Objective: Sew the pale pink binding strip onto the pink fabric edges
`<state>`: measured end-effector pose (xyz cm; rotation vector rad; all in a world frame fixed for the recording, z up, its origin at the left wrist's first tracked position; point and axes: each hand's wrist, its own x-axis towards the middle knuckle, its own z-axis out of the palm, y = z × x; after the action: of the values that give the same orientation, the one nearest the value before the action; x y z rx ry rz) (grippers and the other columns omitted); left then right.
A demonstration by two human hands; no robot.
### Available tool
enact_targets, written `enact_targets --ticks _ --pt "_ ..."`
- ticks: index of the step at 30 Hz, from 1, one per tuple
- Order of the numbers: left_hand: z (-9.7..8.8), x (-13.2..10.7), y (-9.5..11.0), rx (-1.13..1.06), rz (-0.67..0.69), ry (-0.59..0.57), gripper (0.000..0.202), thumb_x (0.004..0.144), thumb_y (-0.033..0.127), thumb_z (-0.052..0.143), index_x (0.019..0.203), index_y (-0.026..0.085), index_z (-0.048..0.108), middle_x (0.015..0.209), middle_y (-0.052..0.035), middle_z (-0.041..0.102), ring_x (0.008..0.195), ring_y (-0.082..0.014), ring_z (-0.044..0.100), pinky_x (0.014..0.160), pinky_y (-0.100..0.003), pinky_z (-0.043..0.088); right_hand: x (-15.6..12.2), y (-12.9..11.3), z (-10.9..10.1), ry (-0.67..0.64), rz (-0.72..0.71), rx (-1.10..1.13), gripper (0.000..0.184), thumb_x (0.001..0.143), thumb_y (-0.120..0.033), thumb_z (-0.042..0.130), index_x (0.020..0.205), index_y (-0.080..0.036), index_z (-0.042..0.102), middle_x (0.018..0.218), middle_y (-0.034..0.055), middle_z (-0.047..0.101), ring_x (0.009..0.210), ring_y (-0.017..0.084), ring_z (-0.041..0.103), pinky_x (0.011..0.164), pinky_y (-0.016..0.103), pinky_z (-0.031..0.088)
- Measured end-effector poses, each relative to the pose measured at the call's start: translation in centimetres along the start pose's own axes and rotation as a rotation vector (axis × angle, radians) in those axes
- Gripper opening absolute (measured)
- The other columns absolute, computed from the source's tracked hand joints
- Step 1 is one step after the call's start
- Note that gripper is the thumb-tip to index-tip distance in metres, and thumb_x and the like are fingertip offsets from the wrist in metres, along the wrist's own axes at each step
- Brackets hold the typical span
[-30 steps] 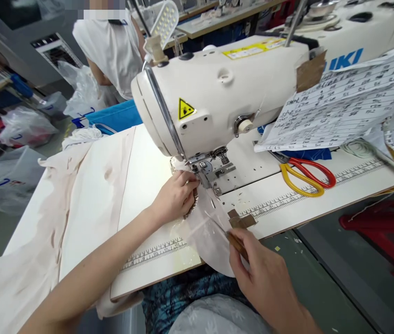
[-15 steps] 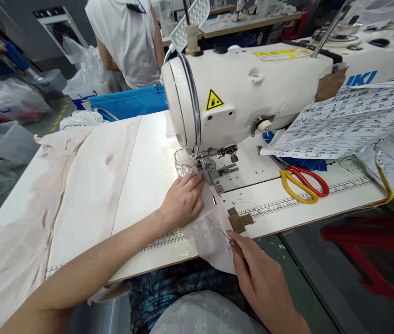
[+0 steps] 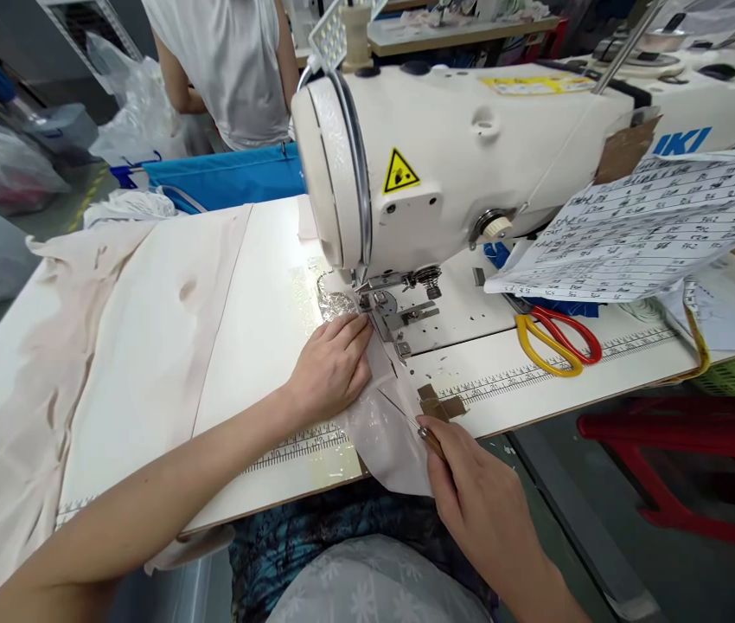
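My left hand (image 3: pixel 332 363) rests on a thin pale pink fabric piece (image 3: pixel 384 446), just in front of the presser foot (image 3: pixel 373 303) of a white sewing machine (image 3: pixel 438 173). Its fingers are closed together on the cloth, and the fingertips are partly hidden. In my right hand (image 3: pixel 481 497) is an awl (image 3: pixel 431 439) with a wooden handle and a thin metal shaft. The awl's point reaches over the fabric, to the right of my left hand. The cloth's lower end drapes over the table's front edge.
Scissors (image 3: pixel 552 344) with yellow and red handles lie right of the machine, below a written paper sheet (image 3: pixel 646 229). More pale fabric (image 3: pixel 23 433) spreads over the left of the table. A person in a white top (image 3: pixel 228 73) is beyond it. A red stool (image 3: pixel 679 450) stands at right.
The view has shifted slightly, so the machine and table sit a little higher and further left. My left hand stays on the fabric and my right hand still holds the awl.
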<state>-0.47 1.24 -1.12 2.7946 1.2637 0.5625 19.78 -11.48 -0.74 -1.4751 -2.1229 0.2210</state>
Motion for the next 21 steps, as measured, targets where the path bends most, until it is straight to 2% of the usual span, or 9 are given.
enact_targets --ticks 9,21 --pt "-0.1 -0.2 0.4 0.041 0.025 -0.015 0.044 0.096 0.022 0.037 0.134 0.006 0.053 0.137 -0.0207 0.055 0.131 -0.0346 0.047 0.106 -0.052 0.045 0.9 0.0 0.0 0.007 -0.01 -0.055 0.028 0.099 -0.011 0.035 0.118 -0.012 0.055 0.091 0.0093 0.072 0.075 0.021 0.072 0.059 0.029 0.055" --pt "-0.6 -0.9 1.7 0.127 0.057 -0.053 0.048 0.096 0.022 0.036 0.134 -0.002 0.052 0.14 -0.0225 0.053 0.132 -0.0339 0.046 0.109 -0.048 0.043 2.0 -0.2 0.0 0.029 -0.054 -0.097 0.028 0.1 -0.013 0.034 0.118 -0.011 0.056 0.094 0.0108 0.073 0.077 0.02 0.074 0.053 0.026 0.054"
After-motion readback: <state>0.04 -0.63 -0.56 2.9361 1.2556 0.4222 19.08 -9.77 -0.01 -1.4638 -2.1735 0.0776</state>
